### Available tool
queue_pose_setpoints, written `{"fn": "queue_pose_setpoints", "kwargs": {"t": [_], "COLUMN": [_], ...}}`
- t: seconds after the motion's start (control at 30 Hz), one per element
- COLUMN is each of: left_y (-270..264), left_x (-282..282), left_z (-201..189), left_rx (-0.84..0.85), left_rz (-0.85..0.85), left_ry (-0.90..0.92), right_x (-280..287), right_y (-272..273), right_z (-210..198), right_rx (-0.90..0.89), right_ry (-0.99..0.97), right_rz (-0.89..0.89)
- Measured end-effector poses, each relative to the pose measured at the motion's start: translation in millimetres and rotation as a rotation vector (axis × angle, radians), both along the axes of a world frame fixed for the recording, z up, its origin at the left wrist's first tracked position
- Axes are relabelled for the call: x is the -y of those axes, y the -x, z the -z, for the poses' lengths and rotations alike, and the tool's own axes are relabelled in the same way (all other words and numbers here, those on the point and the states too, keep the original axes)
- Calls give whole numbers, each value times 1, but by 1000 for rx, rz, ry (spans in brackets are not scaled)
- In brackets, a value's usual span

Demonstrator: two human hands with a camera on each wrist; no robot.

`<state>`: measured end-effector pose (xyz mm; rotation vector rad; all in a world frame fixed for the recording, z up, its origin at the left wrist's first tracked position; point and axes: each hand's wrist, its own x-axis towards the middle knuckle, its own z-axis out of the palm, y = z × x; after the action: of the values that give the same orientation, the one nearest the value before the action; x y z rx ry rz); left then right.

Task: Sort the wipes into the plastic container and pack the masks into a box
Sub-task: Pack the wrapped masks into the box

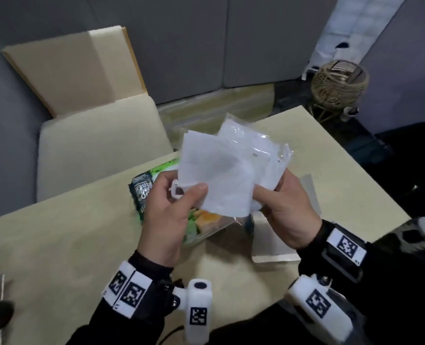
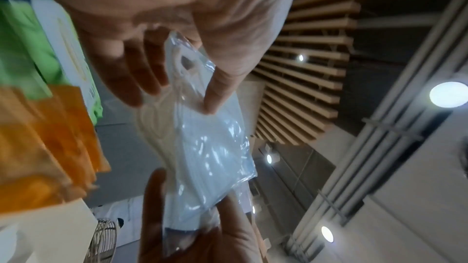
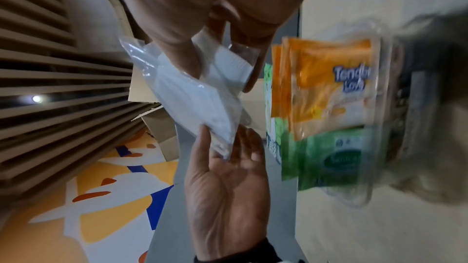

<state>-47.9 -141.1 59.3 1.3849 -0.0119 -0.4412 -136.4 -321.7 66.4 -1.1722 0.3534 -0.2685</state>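
Both hands hold a small bundle of white masks (image 1: 221, 175) in clear wrappers above the table. My left hand (image 1: 189, 192) pinches the bundle's near left edge between thumb and fingers. My right hand (image 1: 263, 195) pinches its right side. In the left wrist view the left hand (image 2: 174, 99) pinches the masks (image 2: 210, 157) and the right hand's fingers reach in from below. The right wrist view has the right hand (image 3: 220, 79) on the masks (image 3: 197, 103). Beneath the hands, orange wipes packs (image 3: 326, 83) and green wipes packs (image 3: 326, 157) lie in a clear plastic container (image 1: 206, 232).
A pale flat box (image 1: 273, 255) lies on the beige table (image 1: 57, 232) under my right wrist. A large open cardboard box (image 1: 69, 70) stands behind a cream chair (image 1: 94, 145) at the back left. A wicker basket (image 1: 338, 80) sits on the floor at the back right.
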Motion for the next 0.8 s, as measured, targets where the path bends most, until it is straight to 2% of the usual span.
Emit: {"fn": "queue_pose_setpoints", "kwargs": {"t": [0.17, 0.27, 0.47, 0.63, 0.8], "left_y": [4, -1, -16, 4, 36], "left_x": [66, 95, 121, 156, 200], "left_z": [1, 0, 1, 5, 27], "left_rx": [-26, -24, -162, -308, -278], "left_rz": [-14, -97, -254, -182, -94], "left_ry": [-53, -57, 96, 205, 26], "right_x": [61, 99, 166, 199, 201], "right_y": [19, 28, 39, 36, 27], "right_z": [4, 10, 19, 28, 35], "right_rx": [26, 25, -18, -23, -45], "right_ry": [-69, -125, -167, -258, -310], "right_rz": [54, 106, 147, 151, 39]}}
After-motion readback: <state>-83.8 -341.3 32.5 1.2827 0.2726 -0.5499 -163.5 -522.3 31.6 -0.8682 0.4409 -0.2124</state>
